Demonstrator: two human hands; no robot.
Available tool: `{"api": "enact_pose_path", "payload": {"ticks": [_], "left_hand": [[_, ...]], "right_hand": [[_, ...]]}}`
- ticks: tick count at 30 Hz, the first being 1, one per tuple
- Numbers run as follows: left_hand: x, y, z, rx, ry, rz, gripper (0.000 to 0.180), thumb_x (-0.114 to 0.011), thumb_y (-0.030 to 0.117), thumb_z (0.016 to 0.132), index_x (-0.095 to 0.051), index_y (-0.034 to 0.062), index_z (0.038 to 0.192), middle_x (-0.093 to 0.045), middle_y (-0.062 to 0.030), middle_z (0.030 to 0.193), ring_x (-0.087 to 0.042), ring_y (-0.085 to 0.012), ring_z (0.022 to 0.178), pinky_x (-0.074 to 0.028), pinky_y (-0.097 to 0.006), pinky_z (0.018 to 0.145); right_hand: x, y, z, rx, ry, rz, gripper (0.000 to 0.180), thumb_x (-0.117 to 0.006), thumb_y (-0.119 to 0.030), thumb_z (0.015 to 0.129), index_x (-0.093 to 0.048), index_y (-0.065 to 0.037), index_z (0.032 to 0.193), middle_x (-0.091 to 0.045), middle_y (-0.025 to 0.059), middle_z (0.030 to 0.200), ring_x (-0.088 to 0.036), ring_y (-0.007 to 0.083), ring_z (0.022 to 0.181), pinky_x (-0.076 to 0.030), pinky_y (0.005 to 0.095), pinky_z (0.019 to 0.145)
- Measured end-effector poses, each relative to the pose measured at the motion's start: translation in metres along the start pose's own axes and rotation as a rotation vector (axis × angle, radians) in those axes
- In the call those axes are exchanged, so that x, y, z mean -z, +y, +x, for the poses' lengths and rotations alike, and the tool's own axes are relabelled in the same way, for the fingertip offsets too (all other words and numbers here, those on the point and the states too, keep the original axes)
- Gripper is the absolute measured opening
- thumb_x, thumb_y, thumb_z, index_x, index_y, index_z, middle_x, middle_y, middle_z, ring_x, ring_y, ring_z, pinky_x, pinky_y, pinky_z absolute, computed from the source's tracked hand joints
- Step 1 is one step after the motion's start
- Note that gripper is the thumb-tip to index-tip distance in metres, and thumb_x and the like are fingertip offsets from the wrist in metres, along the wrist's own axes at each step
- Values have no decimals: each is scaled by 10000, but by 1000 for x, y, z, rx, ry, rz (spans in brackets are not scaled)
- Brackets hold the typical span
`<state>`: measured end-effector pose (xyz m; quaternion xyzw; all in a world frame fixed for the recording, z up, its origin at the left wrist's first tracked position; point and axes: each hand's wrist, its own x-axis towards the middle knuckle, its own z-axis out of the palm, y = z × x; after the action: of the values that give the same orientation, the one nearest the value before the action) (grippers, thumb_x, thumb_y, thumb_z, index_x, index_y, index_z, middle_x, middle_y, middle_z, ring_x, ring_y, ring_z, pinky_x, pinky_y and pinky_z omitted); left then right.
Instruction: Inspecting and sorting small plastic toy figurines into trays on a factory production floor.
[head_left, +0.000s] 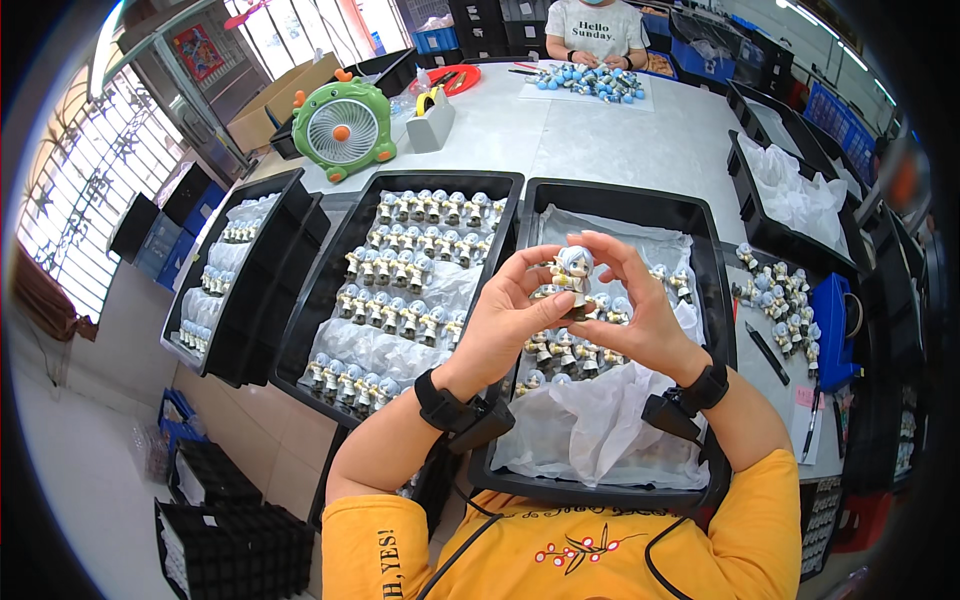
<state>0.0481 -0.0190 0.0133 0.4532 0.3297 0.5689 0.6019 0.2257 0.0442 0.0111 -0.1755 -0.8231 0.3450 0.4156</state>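
Observation:
A small figurine (573, 276) with pale blue-white hair is held upright between both my hands above the right black tray (700, 240). My left hand (508, 322) grips it from the left and below. My right hand (640, 310) pinches it from the right, fingers curled over its head. Under my hands, several more figurines (560, 350) stand on white plastic sheeting in that tray. The left black tray (330, 290) holds rows of the same figurines (405, 280).
More black trays (235, 270) with figurines stand at the left. A green fan (343, 127) sits at the back left. Loose figurines (785, 300) and a pen (768, 353) lie at the right. Another person (596, 30) sits across the table with blue pieces (590, 82).

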Motion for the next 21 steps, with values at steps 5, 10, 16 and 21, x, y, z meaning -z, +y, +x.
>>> {"api": "enact_pose_path", "payload": {"ticks": [5,10,16,21], "left_hand": [[2,-2,1,1,-4,4,488,-596,106,860,-350,32,1275,-543,-125,1131,-608,-238,979,-515,-344,827],[1,-1,0,23,11,-16,429,-534,212,915,-365,45,1272,-566,-111,1108,-629,-243,949,-517,-329,816],[2,-1,-1,52,19,-33,391,-464,271,946,-379,69,1270,-562,-108,1123,-629,-255,957,-516,-337,823],[3,-2,0,51,-4,-74,394,-474,268,942,-383,63,1265,-562,-108,1123,-625,-253,964,-516,-335,823]], "right_hand": [[1,0,0,-2,-6,4,772,-784,-190,651,-382,-113,1305,-489,62,1297,-529,199,1066,-427,324,851],[1,1,0,-6,-5,9,770,-781,-185,648,-385,-113,1304,-494,57,1288,-526,194,1059,-427,322,844],[1,0,0,-6,-11,4,769,-776,-175,647,-386,-111,1306,-496,61,1284,-524,193,1058,-428,322,841],[0,2,-1,17,-1,-5,773,-770,-172,650,-377,-110,1313,-499,67,1278,-524,196,1058,-429,321,839]]}}
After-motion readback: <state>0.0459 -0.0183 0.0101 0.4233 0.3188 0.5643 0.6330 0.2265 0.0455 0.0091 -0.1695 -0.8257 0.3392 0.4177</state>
